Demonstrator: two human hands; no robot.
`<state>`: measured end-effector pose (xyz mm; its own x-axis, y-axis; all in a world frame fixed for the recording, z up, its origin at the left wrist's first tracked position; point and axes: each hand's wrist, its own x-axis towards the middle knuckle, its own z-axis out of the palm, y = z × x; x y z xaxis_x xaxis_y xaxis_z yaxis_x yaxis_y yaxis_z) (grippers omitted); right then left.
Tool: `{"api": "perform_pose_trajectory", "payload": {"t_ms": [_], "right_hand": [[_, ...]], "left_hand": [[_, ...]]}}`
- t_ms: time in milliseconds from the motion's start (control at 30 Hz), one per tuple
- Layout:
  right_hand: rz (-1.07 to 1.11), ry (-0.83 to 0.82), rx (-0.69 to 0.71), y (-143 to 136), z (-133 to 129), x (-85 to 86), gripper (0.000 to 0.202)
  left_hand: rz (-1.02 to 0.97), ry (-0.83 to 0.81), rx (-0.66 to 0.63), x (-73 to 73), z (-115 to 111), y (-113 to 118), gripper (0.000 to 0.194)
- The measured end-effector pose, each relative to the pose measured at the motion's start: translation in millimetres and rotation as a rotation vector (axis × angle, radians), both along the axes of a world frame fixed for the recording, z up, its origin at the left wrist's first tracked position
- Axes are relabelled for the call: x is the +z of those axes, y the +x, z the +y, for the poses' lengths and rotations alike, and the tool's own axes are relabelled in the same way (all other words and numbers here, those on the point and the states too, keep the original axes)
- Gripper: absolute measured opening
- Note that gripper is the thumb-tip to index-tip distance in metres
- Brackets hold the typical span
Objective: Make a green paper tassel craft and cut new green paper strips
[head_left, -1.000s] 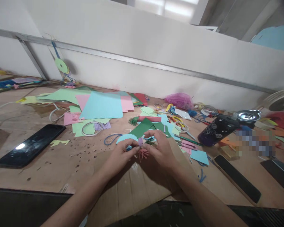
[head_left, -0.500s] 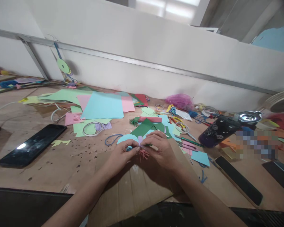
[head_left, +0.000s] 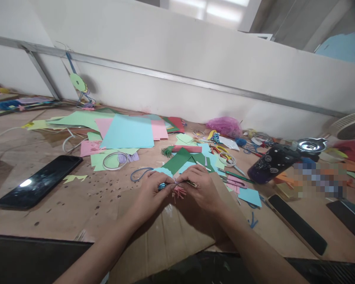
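Note:
My left hand [head_left: 154, 190] and my right hand [head_left: 200, 187] meet over the cardboard [head_left: 161, 232], thumbs and forefingers pinching a small purple paper strip [head_left: 176, 182] between them. Most of the strip is hidden by the fingertips. Just below the fingertips shows a pink paper fringe [head_left: 180, 193]; whether a hand touches it I cannot tell. Light blue paper [head_left: 163, 170] peeks out behind my left hand. Beyond both hands lie dark green paper pieces [head_left: 177, 161] and a pink paper roll [head_left: 187, 149] with a green fringed end.
Coloured sheets [head_left: 128, 132] are stacked at the back left, near a black phone [head_left: 38, 181]. To the right are pliers [head_left: 220, 150], a dark bottle [head_left: 270, 163] and another phone [head_left: 297, 225]. A blue cord loop [head_left: 140, 174] lies left of the hands.
The purple strip stood up between the fingertips before; now little of it shows and it looks folded down or covered. Less of the light blue paper is visible behind my left hand.

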<state>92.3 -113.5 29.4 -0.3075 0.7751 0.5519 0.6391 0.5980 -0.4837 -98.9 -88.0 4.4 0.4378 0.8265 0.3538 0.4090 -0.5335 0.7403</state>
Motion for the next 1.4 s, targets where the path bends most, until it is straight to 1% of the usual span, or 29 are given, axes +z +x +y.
{"api": "perform_pose_trajectory", "payload": {"t_ms": [67,233,433,567,667,800,867,933,1000,1100,1167,1267,1400], "right_hand": [[-0.019,-0.001,-0.020,0.3,0.0,-0.8,0.011],[-0.087,0.005,-0.036,2.0,1.7,-4.4,0.011],[-0.112,-0.004,-0.054,2.4,3.2,-4.8,0.012],[-0.102,-0.075,-0.062,1.6,0.8,0.9,0.009],[-0.106,-0.110,-0.052,1.7,0.1,2.1,0.009],[-0.108,-0.110,-0.011,2.7,1.2,0.2,0.008],[-0.105,-0.126,-0.001,2.7,0.6,1.9,0.007],[-0.087,-0.152,0.003,2.5,-1.2,5.7,0.010],[-0.062,-0.163,0.016,2.4,-2.8,8.9,0.014],[-0.040,-0.114,0.054,2.7,-2.1,7.2,0.016],[-0.045,-0.051,0.071,2.9,0.3,2.2,0.016],[-0.044,0.035,0.059,2.4,3.5,-4.8,0.015],[-0.001,0.078,0.048,1.6,4.4,-7.6,0.010]], "left_hand": [[0.029,0.024,0.009,0.4,0.4,0.4,0.020],[0.081,0.077,0.081,-1.5,1.2,0.7,0.016],[0.121,0.095,0.062,-2.5,2.2,0.8,0.017],[0.116,0.078,0.034,-1.5,2.1,0.7,0.018],[0.103,0.029,0.017,0.4,1.2,0.7,0.019],[0.083,-0.017,-0.009,3.5,0.3,1.7,0.020],[0.055,-0.058,-0.021,5.2,0.5,2.3,0.022],[0.006,-0.130,-0.031,7.0,0.8,2.8,0.025],[-0.072,-0.242,-0.047,8.1,0.9,2.9,0.029],[-0.217,-0.434,-0.075,8.0,0.5,2.4,0.030],[-0.277,-0.502,-0.075,7.4,0.2,1.8,0.029],[-0.295,-0.527,-0.060,7.5,-0.1,1.5,0.028],[-0.279,-0.524,-0.053,10.0,-0.7,2.2,0.029]]}}
